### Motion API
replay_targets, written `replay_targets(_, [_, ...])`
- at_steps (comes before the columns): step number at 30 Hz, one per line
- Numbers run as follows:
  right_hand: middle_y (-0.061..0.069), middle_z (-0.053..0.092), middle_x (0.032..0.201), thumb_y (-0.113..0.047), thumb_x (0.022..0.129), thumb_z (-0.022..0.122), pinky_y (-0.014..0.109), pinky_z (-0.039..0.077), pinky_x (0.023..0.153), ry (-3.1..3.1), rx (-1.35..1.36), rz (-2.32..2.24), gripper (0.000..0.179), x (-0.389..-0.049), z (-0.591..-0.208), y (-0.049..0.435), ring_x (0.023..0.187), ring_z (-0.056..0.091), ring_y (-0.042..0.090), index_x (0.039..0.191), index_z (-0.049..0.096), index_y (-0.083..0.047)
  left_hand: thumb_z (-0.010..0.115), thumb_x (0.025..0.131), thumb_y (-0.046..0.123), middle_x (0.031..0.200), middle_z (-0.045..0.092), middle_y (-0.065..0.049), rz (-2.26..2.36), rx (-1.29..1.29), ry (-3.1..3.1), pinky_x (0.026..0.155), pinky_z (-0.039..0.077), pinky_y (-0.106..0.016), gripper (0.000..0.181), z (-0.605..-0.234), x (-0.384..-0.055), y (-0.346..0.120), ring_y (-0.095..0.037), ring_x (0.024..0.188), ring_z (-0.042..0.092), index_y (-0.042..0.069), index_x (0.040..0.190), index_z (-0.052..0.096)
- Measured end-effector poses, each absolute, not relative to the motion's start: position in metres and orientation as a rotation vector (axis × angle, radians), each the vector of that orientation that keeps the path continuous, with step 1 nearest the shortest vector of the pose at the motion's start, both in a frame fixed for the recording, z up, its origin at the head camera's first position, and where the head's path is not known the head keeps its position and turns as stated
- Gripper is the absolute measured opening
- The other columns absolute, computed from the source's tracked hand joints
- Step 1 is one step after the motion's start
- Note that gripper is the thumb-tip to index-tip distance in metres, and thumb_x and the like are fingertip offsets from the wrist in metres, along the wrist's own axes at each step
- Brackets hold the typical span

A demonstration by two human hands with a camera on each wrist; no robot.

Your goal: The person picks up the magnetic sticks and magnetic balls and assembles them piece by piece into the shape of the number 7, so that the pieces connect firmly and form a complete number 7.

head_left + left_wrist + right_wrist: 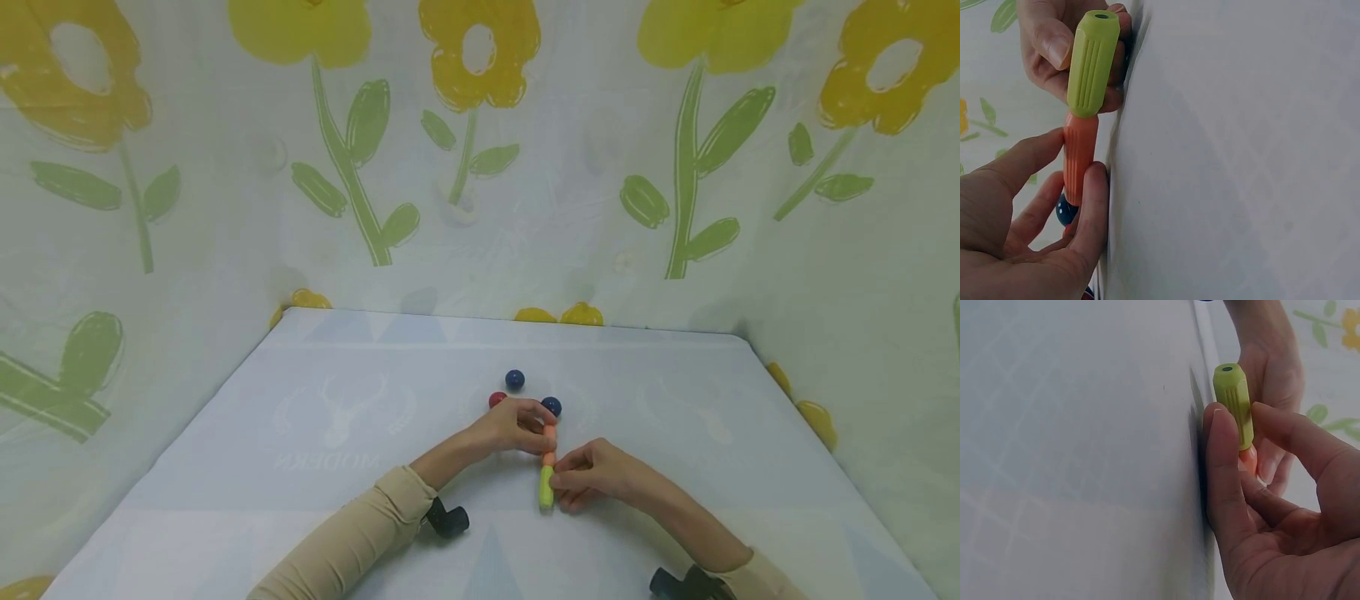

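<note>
An orange ribbed stick (1080, 156) and a yellow-green ribbed stick (1093, 69) stand end to end in one line. My left hand (517, 427) holds the orange one between thumb and fingers. Nearer to me, my right hand (600, 475) pinches the yellow-green stick, whose near end shows a small dark round spot in the right wrist view. A shiny dark blue ball (551, 406) sits at the far end of the orange stick. Partly hidden behind my left hand is a red ball (497, 400). Another dark blue ball (514, 380) lies a little farther back.
All this is on a white table (420, 542) with faint printed patterns. A flower-printed curtain (540, 208) hangs behind the table and along both sides. Black devices show at my left wrist (448, 521) and my right wrist (686, 583), close over the table.
</note>
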State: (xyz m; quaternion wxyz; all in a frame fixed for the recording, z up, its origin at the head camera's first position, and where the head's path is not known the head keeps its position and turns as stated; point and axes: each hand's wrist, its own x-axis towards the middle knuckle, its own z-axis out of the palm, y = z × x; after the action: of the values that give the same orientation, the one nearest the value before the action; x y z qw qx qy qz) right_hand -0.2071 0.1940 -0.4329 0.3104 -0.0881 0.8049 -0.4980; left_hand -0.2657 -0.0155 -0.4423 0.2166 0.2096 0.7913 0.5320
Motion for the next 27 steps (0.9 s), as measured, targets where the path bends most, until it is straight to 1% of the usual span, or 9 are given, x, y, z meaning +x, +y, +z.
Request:
replay_targets(5, [0.008,0.075,0.089,-0.033,0.088,0.073,0.031,0.060,0.074,2.120,-0.221,-1.317,0.045,-0.207,-0.432,0.193,0.077,0.073,0.019,0.116,0.067,0.001,0.079,0.082,0.018,0.101,0.070,-0.003,1.488,0.604,2.184,0.081,0.057,-0.030,0.030,-0.442,-0.265,-0.016,-0.014,0.090,0.064,0.015,0.110,0.070])
replay_targets(14, [0.007,0.075,0.089,-0.034,0.087,0.073,0.032,0.060,0.073,2.207,-0.226,-1.258,0.046,-0.210,-0.429,0.199,0.075,0.072,0.019,0.118,0.068,0.000,0.079,0.082,0.017,0.099,0.071,-0.004,1.495,0.606,2.177,0.081,0.057,-0.029,0.030,-0.443,-0.266,-0.016,-0.015,0.089,0.064,0.015,0.110,0.070])
replay_targets(17, [0.006,0.074,0.085,-0.034,0.088,0.072,0.031,0.060,0.070,2.295,-0.270,-1.221,0.042,-0.214,-0.426,0.201,0.072,0.070,0.017,0.115,0.070,-0.001,0.080,0.082,0.017,0.099,0.071,-0.004,1.502,0.604,2.171,0.080,0.056,-0.029,0.030,-0.442,-0.266,-0.016,-0.015,0.089,0.064,0.014,0.110,0.070])
replay_targets(21, [0.006,0.072,0.079,-0.029,0.091,0.069,0.031,0.059,0.067,2.415,-0.328,-1.164,0.034,-0.218,-0.420,0.202,0.068,0.068,0.016,0.109,0.072,-0.001,0.080,0.082,0.017,0.099,0.071,-0.004,1.506,0.600,2.164,0.080,0.056,-0.029,0.029,-0.442,-0.266,-0.015,-0.014,0.088,0.064,0.014,0.109,0.070])
replay_targets(27, [0.004,0.070,0.079,-0.024,0.091,0.069,0.031,0.059,0.067,2.549,-0.276,-1.084,0.025,-0.222,-0.411,0.198,0.067,0.064,0.016,0.105,0.073,-0.004,0.079,0.083,0.016,0.100,0.071,-0.004,1.499,0.594,2.158,0.081,0.057,-0.029,0.028,-0.443,-0.266,-0.016,-0.014,0.088,0.065,0.014,0.109,0.070])
